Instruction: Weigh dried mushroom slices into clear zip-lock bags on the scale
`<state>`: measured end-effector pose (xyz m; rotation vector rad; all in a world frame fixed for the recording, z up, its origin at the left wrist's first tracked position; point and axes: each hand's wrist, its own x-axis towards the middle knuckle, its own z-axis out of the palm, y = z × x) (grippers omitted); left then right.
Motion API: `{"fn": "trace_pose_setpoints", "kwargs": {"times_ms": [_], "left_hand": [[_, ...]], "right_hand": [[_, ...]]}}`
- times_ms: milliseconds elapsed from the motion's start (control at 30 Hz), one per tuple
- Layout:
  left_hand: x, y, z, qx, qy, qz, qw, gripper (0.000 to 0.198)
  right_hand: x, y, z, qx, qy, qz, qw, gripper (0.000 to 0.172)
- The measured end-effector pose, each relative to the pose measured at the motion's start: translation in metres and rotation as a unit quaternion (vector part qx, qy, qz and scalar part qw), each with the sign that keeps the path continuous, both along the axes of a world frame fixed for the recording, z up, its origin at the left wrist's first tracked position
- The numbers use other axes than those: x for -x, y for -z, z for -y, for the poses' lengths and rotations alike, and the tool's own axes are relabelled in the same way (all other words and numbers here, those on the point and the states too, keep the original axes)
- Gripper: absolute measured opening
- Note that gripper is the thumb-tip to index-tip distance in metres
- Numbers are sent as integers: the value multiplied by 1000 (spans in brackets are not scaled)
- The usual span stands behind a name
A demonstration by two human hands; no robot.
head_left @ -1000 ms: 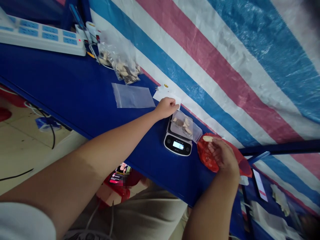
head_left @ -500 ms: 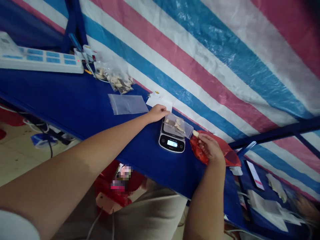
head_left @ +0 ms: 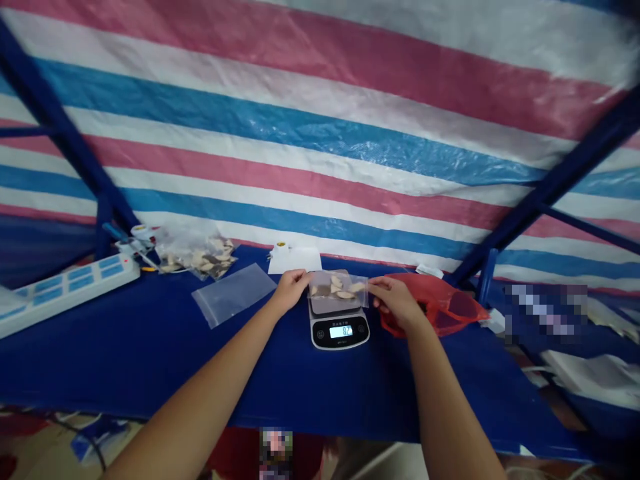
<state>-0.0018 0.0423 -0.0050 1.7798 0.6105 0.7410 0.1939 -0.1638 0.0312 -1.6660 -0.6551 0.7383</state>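
Observation:
A clear zip-lock bag with several pale and dark dried slices in it lies over the plate of a small digital kitchen scale. The lit display seems to read about 8.2. My left hand pinches the left end of the bag. At the bag's right end, the fingers of my right hand are closed on its edge. A red plastic bag lies just behind and beside my right hand. To the left of my left hand lies a flat, empty zip-lock bag.
Filled clear bags of slices sit at the back left, near a white power strip. A white paper lies behind the scale. Blue metal bars and a striped tarp bound the blue table.
My right hand has moved left from beside the red bag to the zip-lock bag's edge; the pale slice it held no longer shows there. The view has levelled and tilted up.

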Motion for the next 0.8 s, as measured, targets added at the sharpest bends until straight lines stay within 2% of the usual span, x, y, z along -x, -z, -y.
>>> {"fn": "trace_pose_setpoints", "kwargs": {"times_ms": [67, 233, 367, 633, 800], "left_hand": [[1, 1, -1, 11, -6, 1, 1000, 46], [0, 6, -5, 83, -54, 47, 994, 46], [0, 5, -5, 135, -78, 93, 983, 47], [0, 7, -7, 165, -89, 134, 973, 48], [0, 7, -6, 167, -94, 139, 972, 48]], "right_hand": [[2, 0, -5, -22, 11, 3, 1000, 40], [-12, 4, 0, -65, 153, 24, 986, 25], [-16, 8, 0, -74, 145, 22, 986, 28], [-20, 9, -3, -104, 168, 39, 980, 42], [-24, 13, -1, -108, 167, 110, 974, 52]]}}
